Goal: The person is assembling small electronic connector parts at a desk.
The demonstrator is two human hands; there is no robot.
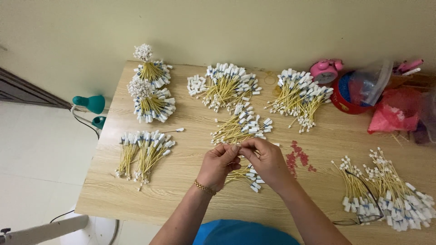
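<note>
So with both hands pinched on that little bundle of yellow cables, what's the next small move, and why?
Probably slip one of the red bands around the bundle. The left hand and right hand pinch its upper end together, the loose bands lie just beside the right hand, and tied bundles already stand at the table's far left.

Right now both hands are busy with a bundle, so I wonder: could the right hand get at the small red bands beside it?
Probably yes: the right hand is next to the red bands, with bare table between.

A home work corner; wooden table (190,190) against a wall, pink alarm clock (325,71), sorted cable bundles (227,86).
</note>
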